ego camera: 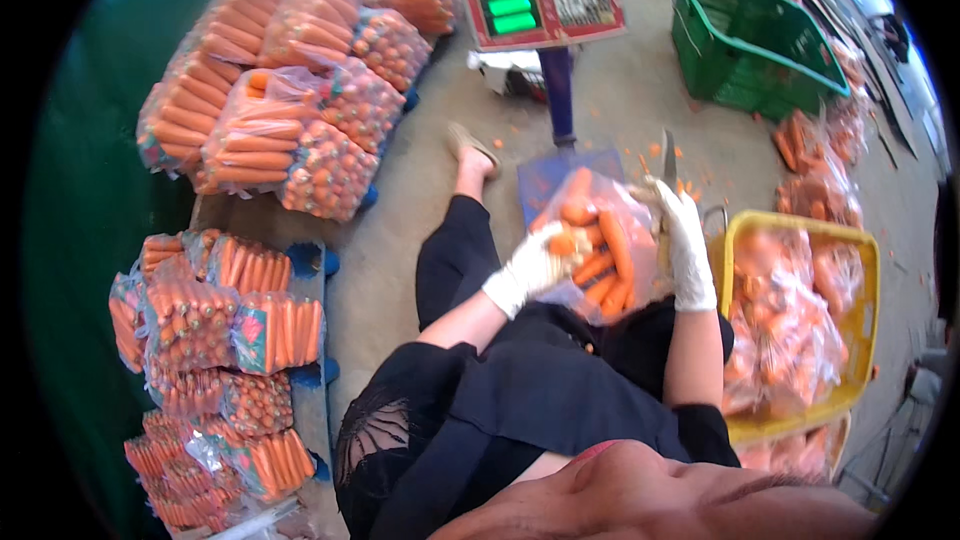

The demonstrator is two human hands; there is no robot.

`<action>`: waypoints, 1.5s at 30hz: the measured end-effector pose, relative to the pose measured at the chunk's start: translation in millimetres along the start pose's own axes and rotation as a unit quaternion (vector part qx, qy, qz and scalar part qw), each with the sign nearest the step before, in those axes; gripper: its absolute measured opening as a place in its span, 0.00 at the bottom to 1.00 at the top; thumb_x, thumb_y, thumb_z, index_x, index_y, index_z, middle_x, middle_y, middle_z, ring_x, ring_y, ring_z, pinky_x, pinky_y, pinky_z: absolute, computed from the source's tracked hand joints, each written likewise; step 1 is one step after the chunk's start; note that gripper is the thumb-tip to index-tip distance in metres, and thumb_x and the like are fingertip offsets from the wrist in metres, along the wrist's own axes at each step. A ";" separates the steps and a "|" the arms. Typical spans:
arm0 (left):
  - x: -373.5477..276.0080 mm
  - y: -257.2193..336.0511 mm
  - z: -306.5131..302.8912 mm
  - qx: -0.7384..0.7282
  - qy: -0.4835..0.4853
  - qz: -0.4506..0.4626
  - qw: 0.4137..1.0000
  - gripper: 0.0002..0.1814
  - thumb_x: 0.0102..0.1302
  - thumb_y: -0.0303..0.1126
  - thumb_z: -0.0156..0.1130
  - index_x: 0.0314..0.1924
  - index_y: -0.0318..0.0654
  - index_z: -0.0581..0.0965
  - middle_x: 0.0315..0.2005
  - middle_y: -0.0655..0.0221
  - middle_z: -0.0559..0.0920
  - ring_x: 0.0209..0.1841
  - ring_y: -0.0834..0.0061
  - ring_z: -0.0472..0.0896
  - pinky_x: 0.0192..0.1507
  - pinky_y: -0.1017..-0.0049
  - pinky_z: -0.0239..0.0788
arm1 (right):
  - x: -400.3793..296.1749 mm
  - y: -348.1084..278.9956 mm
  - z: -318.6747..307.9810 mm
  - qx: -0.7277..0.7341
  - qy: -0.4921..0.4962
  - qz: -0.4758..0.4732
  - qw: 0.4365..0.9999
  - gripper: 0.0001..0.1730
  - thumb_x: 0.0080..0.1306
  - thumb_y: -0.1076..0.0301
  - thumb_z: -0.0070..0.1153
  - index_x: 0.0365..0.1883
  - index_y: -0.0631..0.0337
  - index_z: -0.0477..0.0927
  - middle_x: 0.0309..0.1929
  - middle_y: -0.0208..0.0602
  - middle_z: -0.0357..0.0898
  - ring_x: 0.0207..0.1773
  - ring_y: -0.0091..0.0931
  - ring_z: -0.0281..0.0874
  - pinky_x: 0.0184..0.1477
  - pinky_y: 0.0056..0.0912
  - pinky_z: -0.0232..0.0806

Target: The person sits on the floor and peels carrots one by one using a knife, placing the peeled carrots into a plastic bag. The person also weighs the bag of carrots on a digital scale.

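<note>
My left hand [534, 267], in a white glove, is closed around a carrot [562, 244] whose rounded end faces up. In my right hand [681, 229], also gloved, is a knife [669, 157] with its blade pointing away from me. An open clear plastic bag [641, 232] of loose carrots [616, 244] lies between my hands, above my lap. It overlaps the blue platform [534, 191] of a scale. The scale's red-framed display [544, 1] stands on a post beyond the bag, with its green readout lit.
Bagged carrots [251, 142] are stacked on blue pallets [319, 375] to my left. A yellow crate [866, 330] at my right holds more bags of carrots [787, 322]. Farther right stands a green crate [757, 67]. Orange scraps [654, 148] litter the concrete floor [420, 187].
</note>
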State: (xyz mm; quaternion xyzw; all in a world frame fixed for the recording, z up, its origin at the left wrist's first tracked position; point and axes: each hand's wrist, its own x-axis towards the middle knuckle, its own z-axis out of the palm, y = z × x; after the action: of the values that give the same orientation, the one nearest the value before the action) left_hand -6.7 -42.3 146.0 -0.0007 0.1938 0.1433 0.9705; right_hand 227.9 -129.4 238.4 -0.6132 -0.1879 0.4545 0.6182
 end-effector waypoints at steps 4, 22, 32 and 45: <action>-40.4 -2.5 -29.8 0.080 0.234 -0.143 0.958 0.16 0.65 0.32 0.57 0.49 0.27 0.73 0.35 0.55 0.81 0.35 0.60 0.83 0.33 0.69 0.81 | 2.1 6.8 1.0 0.018 -0.013 0.008 1.000 0.20 0.69 0.55 0.55 0.51 0.61 0.78 0.36 0.39 0.86 0.12 0.15 0.60 0.14 0.20 0.54; 30.8 150.9 43.4 0.817 0.020 0.193 0.543 0.19 0.64 0.42 0.62 0.48 0.37 0.78 0.38 0.62 0.84 0.41 0.66 0.82 0.44 0.67 0.74 | 33.7 21.6 -19.4 -0.484 0.182 -0.187 0.835 0.40 0.53 0.43 0.68 0.52 0.69 0.73 0.42 0.61 0.81 0.48 0.51 0.80 0.48 0.47 0.73; -19.2 -45.0 -30.9 0.965 0.033 -0.081 0.246 0.25 0.50 0.40 0.69 0.45 0.31 0.77 0.38 0.52 0.84 0.40 0.55 0.84 0.42 0.54 0.74 | 27.2 43.4 -17.2 -0.619 -0.029 0.020 0.785 0.43 0.45 0.49 0.72 0.50 0.71 0.71 0.39 0.58 0.82 0.44 0.47 0.82 0.45 0.45 0.74; -30.8 70.0 77.0 0.951 0.164 0.225 0.135 0.11 0.59 0.33 0.55 0.21 0.41 0.78 0.19 0.60 0.81 0.23 0.58 0.81 0.26 0.59 0.71 | 55.6 2.7 -24.3 0.046 0.003 -0.101 0.994 0.26 0.62 0.67 0.60 0.59 0.62 0.75 0.28 0.20 0.75 0.23 0.12 0.65 0.25 0.17 0.59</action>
State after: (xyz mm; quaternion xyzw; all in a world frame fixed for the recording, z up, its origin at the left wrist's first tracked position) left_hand -24.5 20.7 232.6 0.9429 0.3217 0.0531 0.0681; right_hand 275.0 -100.0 213.5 -0.5630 -0.2258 0.3965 0.6891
